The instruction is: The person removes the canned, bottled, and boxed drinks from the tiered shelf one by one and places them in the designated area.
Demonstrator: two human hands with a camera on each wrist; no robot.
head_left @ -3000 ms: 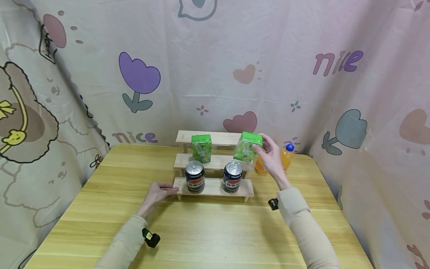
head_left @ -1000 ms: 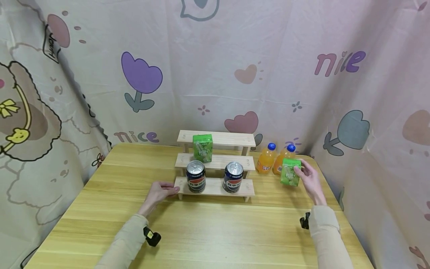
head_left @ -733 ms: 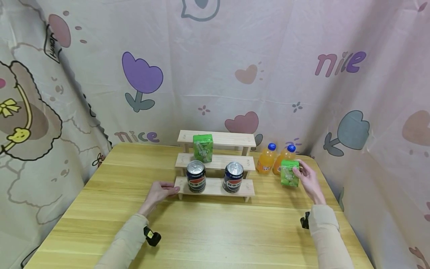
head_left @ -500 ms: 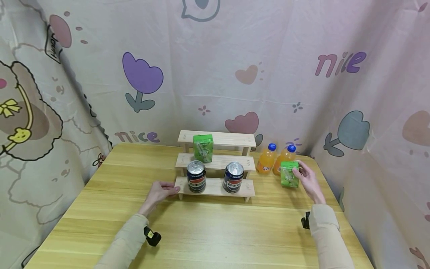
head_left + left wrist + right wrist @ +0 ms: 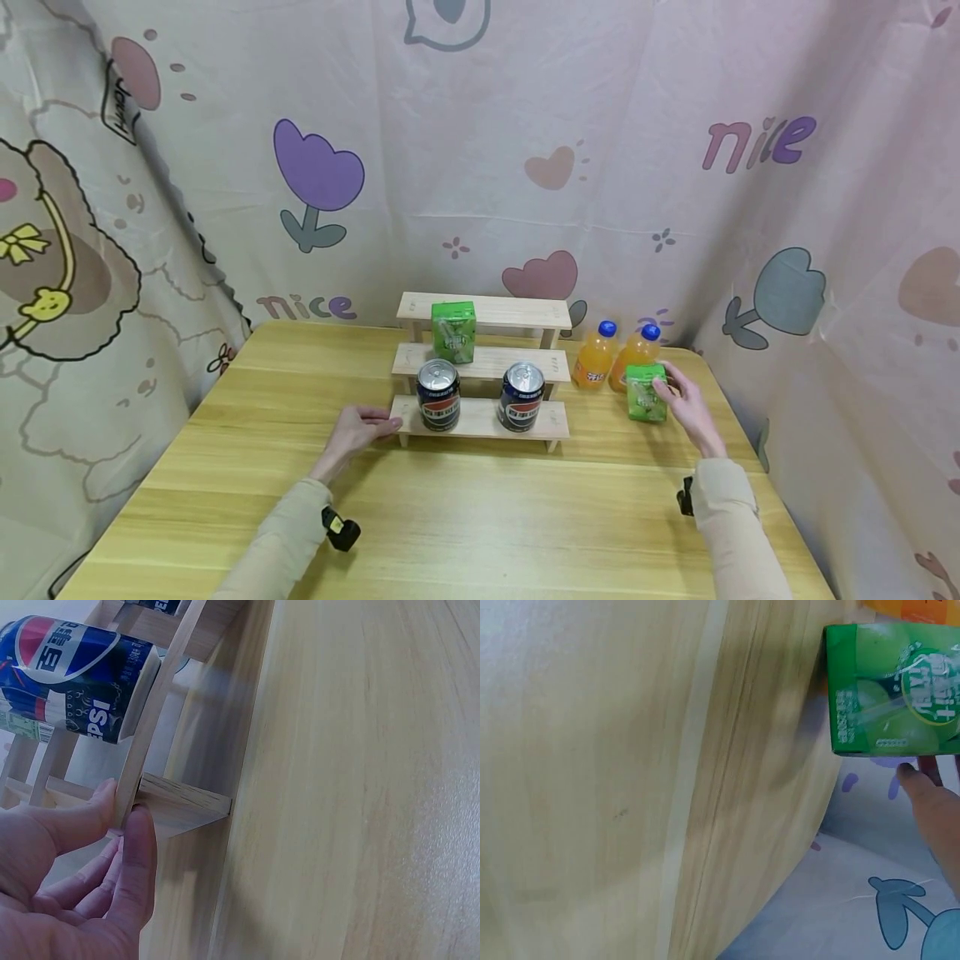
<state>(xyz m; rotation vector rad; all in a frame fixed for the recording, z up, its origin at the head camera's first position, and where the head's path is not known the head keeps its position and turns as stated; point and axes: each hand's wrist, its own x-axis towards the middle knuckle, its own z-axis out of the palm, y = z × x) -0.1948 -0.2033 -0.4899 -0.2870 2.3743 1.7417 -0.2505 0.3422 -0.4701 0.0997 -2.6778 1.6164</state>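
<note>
A three-tier wooden display shelf stands on the table. My left hand pinches the left end of its lowest board between thumb and fingers. Two Pepsi cans stand upright on that board, one left and one right. One green juice box is on the middle tier, at the left. To the right of the shelf, my right hand holds another green juice box by its right side, thumb in front; its other fingers are mostly hidden. Whether this box touches the table I cannot tell.
Two orange drink bottles with blue caps stand at the table's back right, the right one partly behind the held box. A patterned curtain hangs along the back and sides of the wooden table.
My right hand has taken the juice box off the middle tier's right side, moved it right to in front of the bottles, and lowered it slightly. The left hand stays put.
</note>
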